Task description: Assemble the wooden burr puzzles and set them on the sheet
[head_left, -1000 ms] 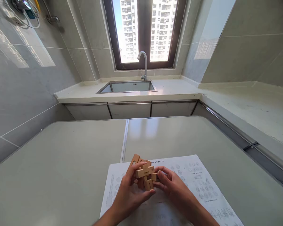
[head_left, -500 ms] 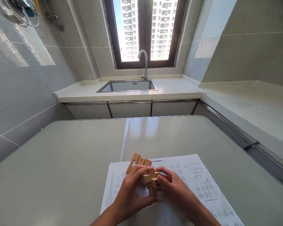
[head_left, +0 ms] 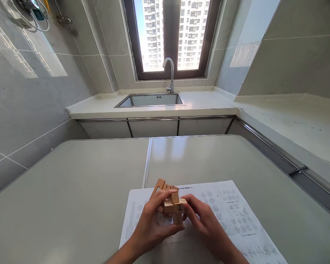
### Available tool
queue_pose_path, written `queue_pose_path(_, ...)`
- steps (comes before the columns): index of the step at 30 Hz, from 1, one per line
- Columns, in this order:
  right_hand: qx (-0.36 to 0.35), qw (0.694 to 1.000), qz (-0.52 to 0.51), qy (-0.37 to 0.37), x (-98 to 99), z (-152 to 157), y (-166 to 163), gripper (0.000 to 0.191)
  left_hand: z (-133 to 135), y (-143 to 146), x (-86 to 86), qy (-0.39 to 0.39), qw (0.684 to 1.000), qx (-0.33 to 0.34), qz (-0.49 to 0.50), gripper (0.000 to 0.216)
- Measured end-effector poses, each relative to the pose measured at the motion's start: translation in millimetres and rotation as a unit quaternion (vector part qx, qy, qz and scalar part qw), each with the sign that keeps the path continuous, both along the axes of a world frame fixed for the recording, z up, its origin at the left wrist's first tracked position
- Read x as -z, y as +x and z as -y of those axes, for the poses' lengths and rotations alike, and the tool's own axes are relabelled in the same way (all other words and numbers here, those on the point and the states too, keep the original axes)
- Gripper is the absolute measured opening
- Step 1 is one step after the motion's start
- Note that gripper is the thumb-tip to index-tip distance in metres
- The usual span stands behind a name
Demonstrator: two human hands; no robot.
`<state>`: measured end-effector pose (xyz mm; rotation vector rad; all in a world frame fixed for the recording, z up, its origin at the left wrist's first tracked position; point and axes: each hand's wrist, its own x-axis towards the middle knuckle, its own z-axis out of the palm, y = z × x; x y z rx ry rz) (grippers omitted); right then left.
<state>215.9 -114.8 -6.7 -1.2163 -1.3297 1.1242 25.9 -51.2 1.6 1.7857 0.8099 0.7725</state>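
Observation:
Between my two hands is a wooden interlocking puzzle (head_left: 173, 207) made of notched bars; one bar facing me carries a black mark like a 2. My left hand (head_left: 154, 216) grips it from the left, fingers over its top and thumb under its lower end. From the right, my right hand (head_left: 202, 220) pinches the side of the puzzle with thumb and forefinger. Behind my left fingers lie more wooden pieces (head_left: 161, 183), one with a slot and one marked 2, partly hidden. Under the hands is a printed sheet (head_left: 217, 198) with rows of small drawings.
The sheet lies on a pale table (head_left: 71, 198) with a seam (head_left: 147, 161) running away from me. Beyond the table, a white counter (head_left: 203, 101) holds a sink (head_left: 151, 99) and a tap (head_left: 172, 75) below a window. Tiled walls stand on both sides.
The puzzle has turned in my hands, so the bar with the black mark now faces me. My right fingers have shifted slightly on its side. The view has moved a little.

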Motion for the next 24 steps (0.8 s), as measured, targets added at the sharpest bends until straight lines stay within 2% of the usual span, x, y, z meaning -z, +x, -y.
queue_pose_path(7, -0.069, 0.995, -0.043, -0.059, -4.0, -1.9, 10.1, 0.046, 4.6, 1.1, -8.4, 0.110, 0.993, 0.027, -0.018, 0.074)
queue_pose_path(12, -0.043, 0.996, -0.054, -0.063, -5.5, -3.0, 9.9, 0.045, 2.0, -1.8, -2.7, 0.148, 0.988, 0.036, -0.035, 0.071)
queue_pose_path(16, 0.058, 0.986, -0.130, -0.085, -0.7, -7.3, 13.2, 0.047, -4.3, -3.3, 4.6, 0.163, 0.983, -0.036, -0.072, 0.087)
queue_pose_path(20, 0.230, 0.945, -0.206, -0.111, 8.9, -13.4, 25.3, 0.045, -13.1, -5.3, 9.8, 0.222, 0.960, -0.081, -0.152, 0.063)
queue_pose_path(22, 0.296, 0.932, -0.182, -0.103, 13.9, -15.9, 33.3, 0.044, -16.6, -6.6, 12.2, 0.263, 0.940, -0.075, -0.203, 0.055)
queue_pose_path(24, 0.330, 0.931, -0.132, -0.081, 18.0, -17.5, 41.6, 0.045, -18.6, -7.9, 14.4, 0.294, 0.923, -0.067, -0.239, 0.051)
